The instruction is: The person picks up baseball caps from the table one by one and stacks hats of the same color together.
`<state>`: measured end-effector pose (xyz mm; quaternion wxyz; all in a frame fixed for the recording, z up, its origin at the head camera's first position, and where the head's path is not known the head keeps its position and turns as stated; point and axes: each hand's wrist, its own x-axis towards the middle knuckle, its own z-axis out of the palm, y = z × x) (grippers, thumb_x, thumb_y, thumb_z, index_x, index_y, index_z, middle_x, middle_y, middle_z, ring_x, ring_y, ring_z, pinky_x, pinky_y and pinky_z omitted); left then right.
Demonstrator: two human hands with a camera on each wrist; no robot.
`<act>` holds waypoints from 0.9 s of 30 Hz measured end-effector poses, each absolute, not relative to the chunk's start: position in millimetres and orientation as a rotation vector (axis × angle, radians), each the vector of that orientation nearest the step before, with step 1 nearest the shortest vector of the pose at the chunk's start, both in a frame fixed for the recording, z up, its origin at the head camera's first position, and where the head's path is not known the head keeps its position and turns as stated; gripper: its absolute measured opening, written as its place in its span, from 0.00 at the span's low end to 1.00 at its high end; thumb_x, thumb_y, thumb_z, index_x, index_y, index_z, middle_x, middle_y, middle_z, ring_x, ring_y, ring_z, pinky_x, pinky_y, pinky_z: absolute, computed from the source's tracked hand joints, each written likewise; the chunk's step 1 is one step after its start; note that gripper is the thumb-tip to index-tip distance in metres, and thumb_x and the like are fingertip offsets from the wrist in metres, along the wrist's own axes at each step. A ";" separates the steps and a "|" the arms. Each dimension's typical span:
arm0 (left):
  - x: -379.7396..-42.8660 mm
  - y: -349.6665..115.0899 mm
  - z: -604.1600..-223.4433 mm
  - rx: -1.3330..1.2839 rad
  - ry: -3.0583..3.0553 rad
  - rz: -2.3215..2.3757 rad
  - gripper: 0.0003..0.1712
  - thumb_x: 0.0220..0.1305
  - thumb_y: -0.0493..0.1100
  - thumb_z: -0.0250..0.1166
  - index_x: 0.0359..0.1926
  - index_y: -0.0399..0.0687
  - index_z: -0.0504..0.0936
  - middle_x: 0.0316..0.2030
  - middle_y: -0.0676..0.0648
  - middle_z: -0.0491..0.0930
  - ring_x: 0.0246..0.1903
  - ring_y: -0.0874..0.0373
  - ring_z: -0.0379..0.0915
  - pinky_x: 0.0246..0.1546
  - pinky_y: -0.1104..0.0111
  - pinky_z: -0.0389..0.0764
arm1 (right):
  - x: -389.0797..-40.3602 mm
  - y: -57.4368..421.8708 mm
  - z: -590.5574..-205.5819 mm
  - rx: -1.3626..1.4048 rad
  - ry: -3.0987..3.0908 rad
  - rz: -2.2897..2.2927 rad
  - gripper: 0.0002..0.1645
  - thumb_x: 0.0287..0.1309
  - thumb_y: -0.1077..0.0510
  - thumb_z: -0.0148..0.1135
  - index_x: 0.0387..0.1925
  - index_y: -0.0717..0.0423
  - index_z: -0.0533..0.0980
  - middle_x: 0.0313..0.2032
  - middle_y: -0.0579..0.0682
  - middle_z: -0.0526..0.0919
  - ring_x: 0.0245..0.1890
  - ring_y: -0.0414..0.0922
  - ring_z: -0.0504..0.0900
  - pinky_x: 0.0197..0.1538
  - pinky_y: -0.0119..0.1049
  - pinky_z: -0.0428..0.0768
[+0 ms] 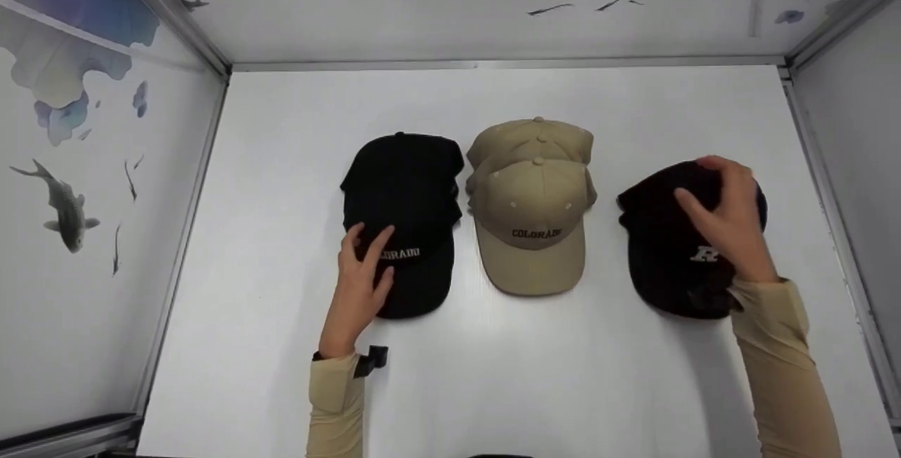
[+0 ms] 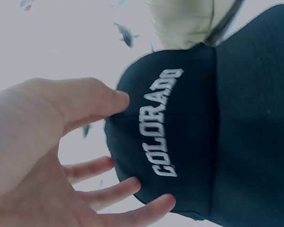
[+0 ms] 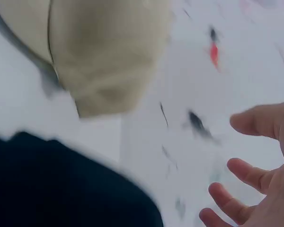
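Observation:
Spread over the front of a stack of black caps is my left hand, its thumb and fingers parted. In the left wrist view the fingertips lie at the crown of the top black cap, beside white COLORADO lettering; whether they touch it I cannot tell. Over the dark caps with a white R, at the right, hovers my right hand. The right wrist view shows its fingers parted with nothing between them, apart from the dark cap.
Between the two dark groups lies an overlapping stack of beige caps, brims toward me. White panels with painted fish enclose the white table at the left, back and right.

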<state>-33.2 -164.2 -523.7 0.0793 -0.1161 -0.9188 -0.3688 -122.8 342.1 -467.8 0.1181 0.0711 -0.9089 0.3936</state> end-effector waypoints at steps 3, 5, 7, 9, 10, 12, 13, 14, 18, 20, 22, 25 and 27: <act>-37.1 -168.1 -527.1 -0.312 -2.752 -1.130 0.35 0.63 0.31 0.63 0.69 0.53 0.65 0.68 0.33 0.49 0.64 0.35 0.52 0.56 0.44 0.66 | -102.1 374.5 -476.6 0.022 -2.721 1.230 0.44 0.54 0.60 0.67 0.69 0.64 0.58 0.65 0.67 0.55 0.64 0.62 0.51 0.64 0.54 0.49; -39.7 -169.7 -527.7 -0.297 -2.756 -1.140 0.35 0.63 0.31 0.63 0.69 0.53 0.66 0.69 0.33 0.49 0.64 0.33 0.52 0.55 0.43 0.66 | -91.2 388.7 -487.6 -0.072 -2.812 1.308 0.52 0.55 0.57 0.68 0.74 0.57 0.48 0.69 0.67 0.43 0.67 0.65 0.44 0.65 0.61 0.45; -41.8 -170.6 -528.1 -0.288 -2.758 -1.128 0.34 0.63 0.31 0.63 0.69 0.53 0.66 0.68 0.32 0.50 0.63 0.33 0.53 0.55 0.42 0.66 | -86.7 393.8 -499.2 -0.128 -2.888 1.384 0.59 0.56 0.54 0.68 0.76 0.51 0.38 0.70 0.67 0.32 0.68 0.70 0.37 0.63 0.68 0.43; -43.9 -170.9 -528.1 -0.282 -2.761 -1.120 0.35 0.63 0.31 0.63 0.69 0.53 0.66 0.68 0.32 0.49 0.63 0.32 0.53 0.55 0.42 0.66 | -87.7 391.3 -509.3 -0.144 -2.904 1.424 0.62 0.56 0.53 0.68 0.76 0.47 0.33 0.70 0.67 0.28 0.68 0.72 0.36 0.63 0.69 0.43; -44.7 -170.9 -528.1 -0.279 -2.763 -1.117 0.35 0.63 0.32 0.63 0.70 0.52 0.65 0.68 0.31 0.49 0.63 0.32 0.53 0.55 0.42 0.66 | -89.6 387.4 -513.3 -0.153 -2.890 1.430 0.63 0.56 0.53 0.68 0.76 0.45 0.32 0.70 0.67 0.28 0.67 0.72 0.37 0.63 0.69 0.44; -46.6 -170.8 -528.2 -0.278 -2.767 -1.112 0.35 0.63 0.32 0.63 0.70 0.52 0.65 0.69 0.31 0.49 0.63 0.32 0.52 0.55 0.42 0.66 | -95.8 377.8 -518.0 -0.178 -2.856 1.416 0.64 0.56 0.51 0.68 0.76 0.44 0.32 0.70 0.67 0.27 0.68 0.71 0.37 0.63 0.68 0.45; -47.4 -170.9 -528.4 -0.276 -2.769 -1.112 0.36 0.63 0.32 0.63 0.70 0.52 0.64 0.69 0.31 0.49 0.64 0.32 0.52 0.55 0.42 0.66 | -99.5 373.1 -519.3 -0.185 -2.843 1.401 0.64 0.55 0.50 0.69 0.76 0.43 0.33 0.70 0.66 0.28 0.68 0.71 0.38 0.63 0.68 0.46; -48.2 -171.0 -528.6 -0.275 -2.770 -1.112 0.36 0.63 0.32 0.63 0.70 0.52 0.64 0.69 0.31 0.49 0.64 0.32 0.51 0.55 0.42 0.67 | -103.5 368.4 -520.3 -0.184 -2.835 1.388 0.64 0.55 0.50 0.69 0.76 0.43 0.33 0.70 0.66 0.28 0.68 0.70 0.38 0.63 0.68 0.46; -53.2 -170.5 -532.6 -0.266 -2.789 -1.101 0.38 0.64 0.32 0.62 0.72 0.54 0.62 0.70 0.33 0.48 0.66 0.35 0.49 0.49 0.46 0.73 | -118.8 352.1 -522.9 -0.168 -2.834 1.366 0.63 0.56 0.47 0.68 0.76 0.41 0.33 0.71 0.65 0.27 0.69 0.68 0.38 0.64 0.67 0.47; -55.9 -169.9 -535.2 -0.260 -2.793 -1.099 0.38 0.64 0.32 0.62 0.73 0.55 0.61 0.71 0.35 0.47 0.67 0.37 0.47 0.44 0.48 0.77 | -124.9 345.5 -524.4 -0.161 -2.826 1.366 0.63 0.56 0.47 0.68 0.76 0.41 0.33 0.71 0.64 0.27 0.69 0.68 0.38 0.64 0.67 0.48; -58.0 -169.8 -537.4 -0.251 -2.793 -1.096 0.39 0.64 0.32 0.62 0.73 0.57 0.61 0.71 0.36 0.47 0.68 0.37 0.47 0.39 0.50 0.78 | -129.7 339.9 -526.5 -0.163 -2.809 1.378 0.62 0.56 0.46 0.68 0.76 0.40 0.33 0.71 0.63 0.26 0.70 0.67 0.38 0.64 0.66 0.48; -59.0 -170.3 -538.9 -0.237 -2.788 -1.093 0.39 0.64 0.33 0.62 0.73 0.58 0.61 0.71 0.36 0.47 0.68 0.38 0.47 0.39 0.50 0.78 | -134.6 333.3 -529.7 -0.160 -2.785 1.388 0.62 0.56 0.46 0.68 0.76 0.41 0.34 0.72 0.63 0.26 0.70 0.66 0.38 0.64 0.65 0.50; -59.0 -170.6 -538.6 -0.235 -2.790 -1.092 0.39 0.64 0.33 0.62 0.73 0.57 0.61 0.71 0.36 0.47 0.68 0.38 0.47 0.40 0.49 0.78 | -137.0 330.9 -531.4 -0.158 -2.779 1.393 0.62 0.57 0.46 0.68 0.76 0.40 0.33 0.72 0.63 0.25 0.70 0.65 0.38 0.64 0.65 0.51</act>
